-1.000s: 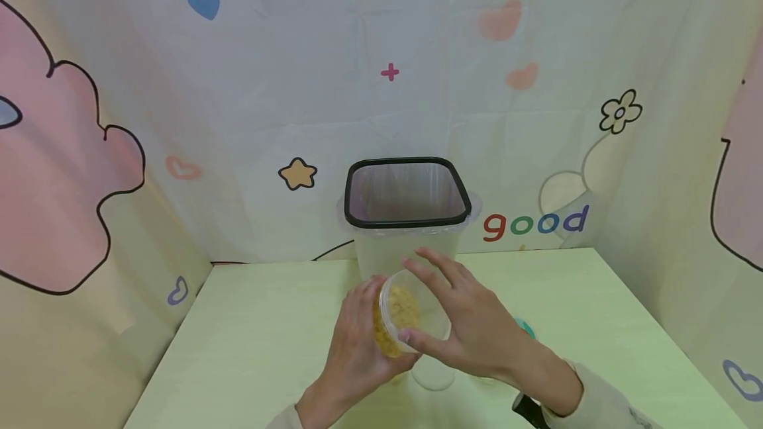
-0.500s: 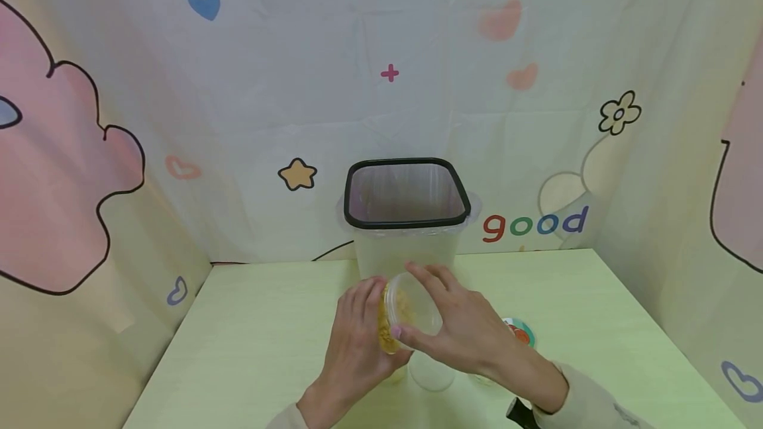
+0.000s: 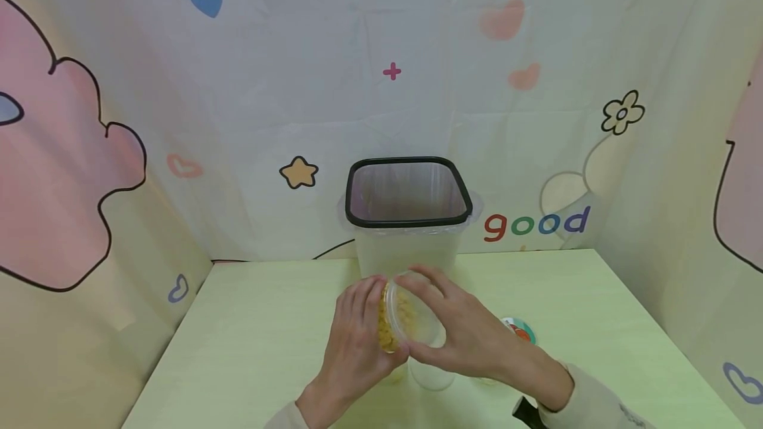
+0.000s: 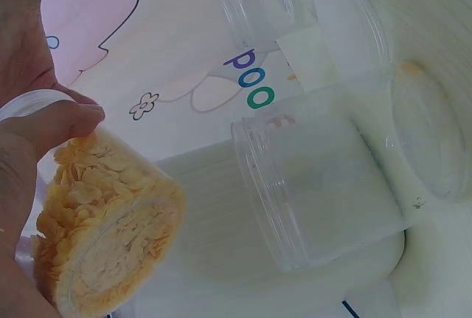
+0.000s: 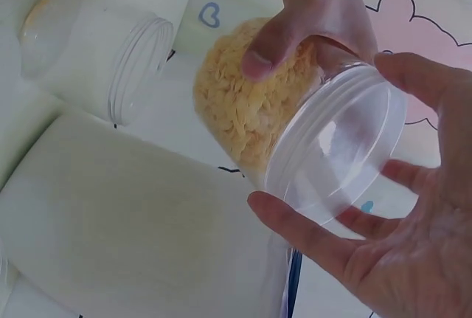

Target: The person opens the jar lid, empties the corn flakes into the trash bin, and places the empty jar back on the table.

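My left hand (image 3: 357, 336) grips a clear plastic jar of yellow flakes (image 4: 118, 222), like corn flakes, tilted with its mouth toward the right. Its thumb lies along the jar's side in the right wrist view. Over that mouth sits a clear round lid (image 5: 346, 144), which my right hand (image 3: 471, 330) holds by the rim between thumb and fingers. How firmly the lid is seated cannot be told. In the right wrist view the right palm (image 5: 435, 244) stands apart from the lid's face.
A tall pale bin (image 3: 408, 247) with a black rim stands at the table's back. A clear jar (image 4: 324, 185) and another clear container (image 4: 262, 1) are near the hands. A round teal and red item (image 3: 520, 330) lies partly behind the right forearm.
My right fingers have drawn in from a wider spread and shifted round the lid's rim. The jar has turned slightly in the left hand, which stays in place.
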`<state>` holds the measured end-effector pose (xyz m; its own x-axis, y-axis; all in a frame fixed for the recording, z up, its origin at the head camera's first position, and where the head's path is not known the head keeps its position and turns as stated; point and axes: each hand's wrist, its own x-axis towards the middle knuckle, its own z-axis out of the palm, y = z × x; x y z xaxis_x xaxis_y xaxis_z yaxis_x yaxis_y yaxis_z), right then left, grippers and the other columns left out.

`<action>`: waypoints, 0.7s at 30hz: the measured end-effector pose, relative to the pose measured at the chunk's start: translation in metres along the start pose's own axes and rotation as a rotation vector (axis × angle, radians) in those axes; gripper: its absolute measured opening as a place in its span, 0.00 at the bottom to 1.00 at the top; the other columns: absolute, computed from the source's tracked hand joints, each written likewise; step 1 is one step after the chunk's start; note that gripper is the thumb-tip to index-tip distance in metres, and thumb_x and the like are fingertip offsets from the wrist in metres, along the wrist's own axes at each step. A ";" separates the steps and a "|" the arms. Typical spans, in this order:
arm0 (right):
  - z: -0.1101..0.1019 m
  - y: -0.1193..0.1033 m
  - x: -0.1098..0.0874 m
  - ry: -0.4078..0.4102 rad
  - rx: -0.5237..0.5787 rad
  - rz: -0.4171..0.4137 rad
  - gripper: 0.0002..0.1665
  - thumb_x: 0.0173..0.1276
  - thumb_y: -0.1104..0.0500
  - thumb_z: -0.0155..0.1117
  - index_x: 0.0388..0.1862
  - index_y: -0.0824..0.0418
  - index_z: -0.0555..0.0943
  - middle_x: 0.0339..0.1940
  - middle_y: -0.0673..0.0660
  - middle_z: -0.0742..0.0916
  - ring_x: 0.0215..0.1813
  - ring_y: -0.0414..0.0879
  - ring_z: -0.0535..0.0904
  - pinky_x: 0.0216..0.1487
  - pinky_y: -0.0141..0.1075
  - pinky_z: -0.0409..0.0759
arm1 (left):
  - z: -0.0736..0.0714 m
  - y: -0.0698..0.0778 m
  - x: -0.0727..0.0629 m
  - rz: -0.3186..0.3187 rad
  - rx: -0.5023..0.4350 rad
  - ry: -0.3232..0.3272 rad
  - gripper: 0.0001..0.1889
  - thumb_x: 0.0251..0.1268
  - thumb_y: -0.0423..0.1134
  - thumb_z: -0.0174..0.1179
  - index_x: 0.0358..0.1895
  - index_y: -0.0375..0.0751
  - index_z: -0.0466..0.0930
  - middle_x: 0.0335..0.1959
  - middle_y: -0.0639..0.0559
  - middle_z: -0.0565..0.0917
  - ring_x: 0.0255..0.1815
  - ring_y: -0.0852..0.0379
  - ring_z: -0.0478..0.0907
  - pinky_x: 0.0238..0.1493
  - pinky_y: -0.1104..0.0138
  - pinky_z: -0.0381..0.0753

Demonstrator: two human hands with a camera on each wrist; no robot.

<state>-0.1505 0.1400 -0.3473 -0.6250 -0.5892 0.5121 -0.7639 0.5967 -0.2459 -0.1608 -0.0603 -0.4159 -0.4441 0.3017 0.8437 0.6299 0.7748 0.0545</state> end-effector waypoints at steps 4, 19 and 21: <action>-0.001 0.006 -0.001 -0.025 -0.016 -0.112 0.49 0.52 0.47 0.77 0.72 0.45 0.65 0.73 0.55 0.68 0.66 0.50 0.74 0.55 0.45 0.83 | -0.001 0.000 0.000 0.001 -0.002 -0.013 0.58 0.19 0.53 0.82 0.65 0.34 0.66 0.60 0.44 0.74 0.59 0.46 0.72 0.61 0.54 0.74; -0.008 0.011 -0.004 -0.118 -0.077 -0.300 0.61 0.44 0.54 0.83 0.76 0.48 0.60 0.79 0.58 0.60 0.79 0.59 0.57 0.60 0.50 0.80 | -0.004 0.000 -0.001 -0.010 -0.054 -0.047 0.59 0.20 0.53 0.84 0.65 0.35 0.64 0.62 0.46 0.73 0.61 0.47 0.71 0.61 0.54 0.74; -0.009 0.009 -0.002 -0.101 -0.065 -0.276 0.61 0.47 0.48 0.81 0.77 0.48 0.58 0.80 0.57 0.59 0.79 0.59 0.55 0.62 0.53 0.79 | -0.003 0.000 -0.001 -0.019 -0.058 -0.046 0.59 0.20 0.52 0.84 0.66 0.35 0.64 0.62 0.45 0.72 0.61 0.47 0.71 0.61 0.54 0.74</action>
<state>-0.1547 0.1514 -0.3436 -0.4101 -0.7834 0.4671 -0.8975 0.4378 -0.0538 -0.1583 -0.0627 -0.4149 -0.4841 0.3134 0.8169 0.6562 0.7477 0.1020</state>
